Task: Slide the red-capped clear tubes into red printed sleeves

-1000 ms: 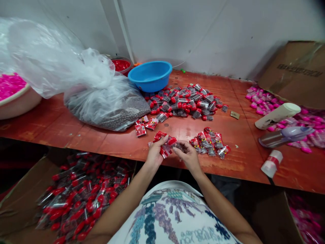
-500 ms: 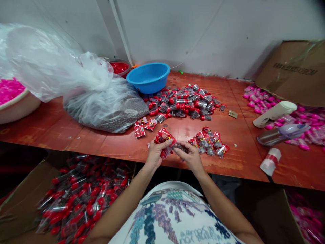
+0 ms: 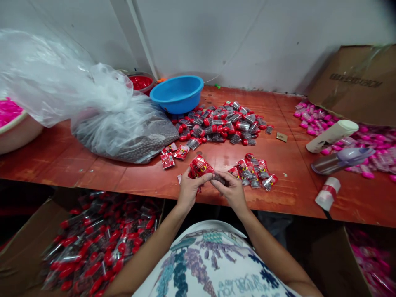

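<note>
My left hand [image 3: 189, 188] is closed on a red printed packet [image 3: 200, 166] above the table's front edge. Pinched in my right hand [image 3: 231, 189] is a small clear container with dark contents [image 3: 219, 178], held against the packet's right end; my fingers hide part of both. Just right of my hands lies a pile of filled red packets [image 3: 253, 171]. A few flat red packets [image 3: 181, 152] rest to the left. Behind them is a heap of red-capped clear containers [image 3: 222, 123] with dark contents.
A blue basin [image 3: 176, 97] and a knotted plastic bag [image 3: 130, 136] of dark beads stand behind. At right are a bottle [image 3: 342, 160], a white roll [image 3: 332, 136], pink containers [image 3: 377, 144] and a carton [image 3: 355, 86]. Below the table edge, a box holds red-capped containers [image 3: 102, 247].
My two hands have come closer together, with the container now nearer to the packet's end. The whole view has shifted slightly, with things appearing a little further left.
</note>
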### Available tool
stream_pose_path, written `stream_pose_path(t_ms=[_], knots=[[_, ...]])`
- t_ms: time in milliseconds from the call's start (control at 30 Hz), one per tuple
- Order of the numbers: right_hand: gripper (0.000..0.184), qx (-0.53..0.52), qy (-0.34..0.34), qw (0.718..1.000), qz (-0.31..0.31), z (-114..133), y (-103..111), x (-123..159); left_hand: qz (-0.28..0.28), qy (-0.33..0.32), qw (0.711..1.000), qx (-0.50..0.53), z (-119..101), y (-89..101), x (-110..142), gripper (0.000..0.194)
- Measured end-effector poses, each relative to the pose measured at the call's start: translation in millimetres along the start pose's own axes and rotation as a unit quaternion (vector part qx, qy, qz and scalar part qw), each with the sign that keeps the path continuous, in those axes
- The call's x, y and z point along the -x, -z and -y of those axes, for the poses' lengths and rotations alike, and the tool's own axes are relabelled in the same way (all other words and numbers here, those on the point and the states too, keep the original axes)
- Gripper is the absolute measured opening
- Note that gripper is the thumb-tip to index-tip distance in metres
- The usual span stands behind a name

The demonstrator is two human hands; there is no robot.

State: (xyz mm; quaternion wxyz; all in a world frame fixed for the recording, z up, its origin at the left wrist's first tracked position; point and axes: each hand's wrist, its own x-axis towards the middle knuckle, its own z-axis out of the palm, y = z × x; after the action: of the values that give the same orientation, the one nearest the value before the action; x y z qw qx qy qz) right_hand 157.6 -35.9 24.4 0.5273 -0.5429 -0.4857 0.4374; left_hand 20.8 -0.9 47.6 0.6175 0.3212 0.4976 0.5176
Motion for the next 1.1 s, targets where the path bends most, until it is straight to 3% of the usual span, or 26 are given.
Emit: stream_pose_path(t_ms=[167,267,533,700,767,867,967,1100], knots=[[0.032,-0.101,-0.079,0.991,0.040,0,1,-2,0.035,0.036,0.999,0.001,-6,0.6,-1,0.034],[0.032,-0.110,-0.086,0.989,0.050,1,3,-2,0.055,0.051,0.997,-0.002,-7,1.7,-1,0.030],[0.027,0.080,0.080,0.994,0.008,0,2,2,0.037,0.025,0.998,-0.042,-4,-1.4,0,0.031],[0.038,-0.049,-0.013,0.999,0.014,-5,-2,2,0.072,0.028,0.996,-0.035,-5,-1.5,1,0.032],[0.042,-0.083,-0.042,0.995,0.026,-7,-1,1,0.056,0.033,0.997,-0.029,-4,0.1,0,0.032],[0.052,-0.074,-0.026,0.995,0.063,-8,4,1,0.020,0.027,0.999,-0.016,-3,2.8,-3,0.032],[0.050,-0.089,-0.015,0.990,0.109,-11,8,2,0.018,0.027,0.999,-0.012,-3,2.9,-4,0.033],[0.047,-0.139,-0.039,0.985,0.098,-17,10,2,0.016,0.055,0.997,-0.046,-8,-0.6,1,0.033]])
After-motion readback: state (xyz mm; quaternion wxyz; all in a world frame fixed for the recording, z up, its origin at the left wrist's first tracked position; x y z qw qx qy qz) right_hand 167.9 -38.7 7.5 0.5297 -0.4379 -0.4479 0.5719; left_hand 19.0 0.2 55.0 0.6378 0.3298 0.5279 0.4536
